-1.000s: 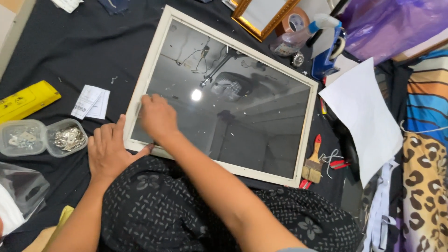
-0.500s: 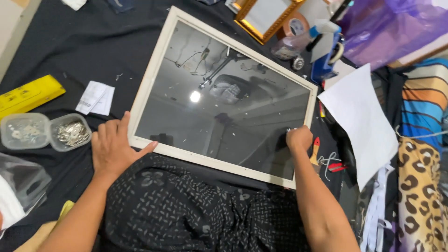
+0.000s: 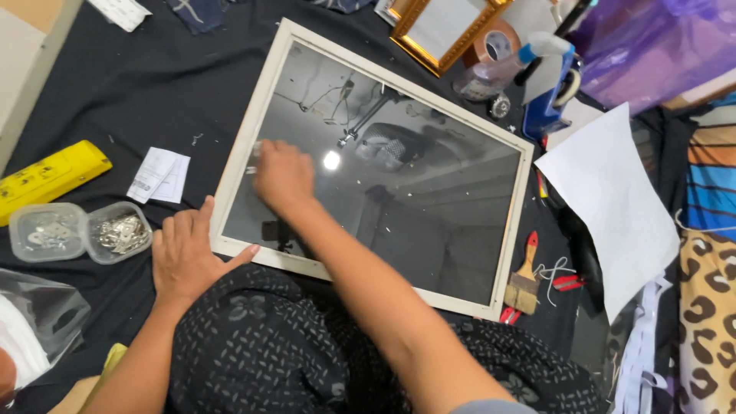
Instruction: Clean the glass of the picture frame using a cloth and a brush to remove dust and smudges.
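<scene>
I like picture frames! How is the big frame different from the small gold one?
The white frame is much bigger than the gold frame. The white frame is pale and plain, while the gold frame is shiny yellow. The white frame holds dark glass that mirrors a ceiling light; the gold frame's middle looks pale grey. The right hand rests on the white frame's glass and the left hand at its corner; nothing touches the gold frame. Both are rectangles lying flat on black cloth.

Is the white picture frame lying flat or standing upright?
Lying flat. The white frame rests on the black cloth, its glass reflecting the ceiling; the left hand presses its corner.
</scene>
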